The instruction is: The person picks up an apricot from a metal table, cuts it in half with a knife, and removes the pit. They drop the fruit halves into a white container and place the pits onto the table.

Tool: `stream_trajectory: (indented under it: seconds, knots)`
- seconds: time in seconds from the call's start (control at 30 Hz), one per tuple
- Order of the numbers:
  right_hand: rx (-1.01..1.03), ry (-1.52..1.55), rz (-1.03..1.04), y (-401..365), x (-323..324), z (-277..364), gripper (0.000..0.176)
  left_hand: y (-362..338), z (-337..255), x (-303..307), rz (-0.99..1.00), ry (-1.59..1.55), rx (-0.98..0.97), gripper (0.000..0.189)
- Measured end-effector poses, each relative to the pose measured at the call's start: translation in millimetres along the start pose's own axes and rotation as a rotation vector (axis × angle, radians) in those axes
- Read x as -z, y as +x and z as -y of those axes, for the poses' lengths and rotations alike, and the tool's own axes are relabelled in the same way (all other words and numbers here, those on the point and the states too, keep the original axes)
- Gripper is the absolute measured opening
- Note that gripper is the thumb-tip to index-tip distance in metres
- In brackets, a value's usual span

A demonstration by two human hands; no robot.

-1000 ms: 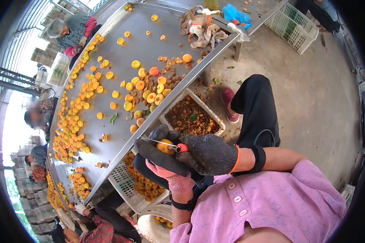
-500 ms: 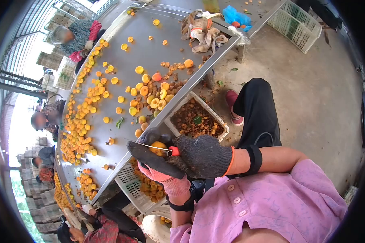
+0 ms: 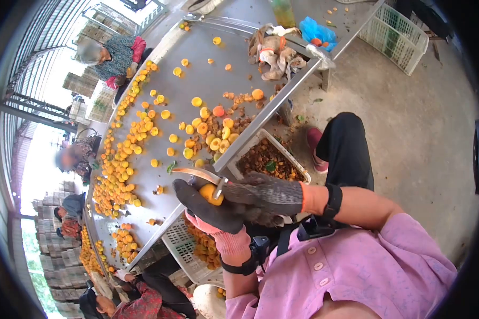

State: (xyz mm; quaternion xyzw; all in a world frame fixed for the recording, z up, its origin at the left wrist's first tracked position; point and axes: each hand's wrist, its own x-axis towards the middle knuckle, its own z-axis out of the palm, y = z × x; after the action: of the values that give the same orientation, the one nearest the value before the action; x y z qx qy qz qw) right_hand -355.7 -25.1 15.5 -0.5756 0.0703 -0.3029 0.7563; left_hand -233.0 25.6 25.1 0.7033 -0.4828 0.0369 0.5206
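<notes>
Fruit (image 3: 212,195), round, beside curved-bladed knife (image 3: 198,173)

No lettering, labels, brands, numbers or signs legible anywhere; nothing readable on curved metal blade (image 3: 199,173), white perforated plastic crate (image 3: 180,246) or grey metal tabletop (image 3: 215,85).

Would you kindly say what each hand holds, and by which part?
Left hand: an orange fruit, by its side. Right hand: a curved tool, by the end away from its tip.
</notes>
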Motion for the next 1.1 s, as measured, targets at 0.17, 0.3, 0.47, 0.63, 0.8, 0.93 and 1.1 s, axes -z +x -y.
stream_trajectory:
  seconds: [0.17, 0.3, 0.47, 0.63, 0.8, 0.93, 1.1]
  knots:
    - [0.557, -0.503, -0.112, -15, -2, 3, 0.025, 16, -20, -11, -0.174, -0.672, 0.341, 0.051]
    - [-0.055, -0.413, -0.143, -23, -6, 28, 0.03, 26, -42, -5, -0.02, -1.212, 0.735, 0.057]
    - [-0.076, -0.753, -0.182, -27, -16, 22, 0.034, 18, -51, -2, -0.073, -0.965, 0.719, 0.056]
    - [-0.013, -0.858, -0.224, -30, -23, 21, 0.029, 13, -60, -9, -0.123, -0.786, 0.614, 0.059]
    - [0.013, -0.884, -0.328, -37, -29, 10, 0.027, 9, -43, -3, 0.121, -1.162, 0.425, 0.062]
    - [0.11, -0.894, -0.277, -35, -29, 17, 0.027, 13, -49, -2, 0.059, -1.139, 0.449, 0.061]
    - [0.155, -1.035, -0.183, -39, -26, 16, 0.029, 7, -68, 0, 0.084, -0.786, 0.384, 0.068]
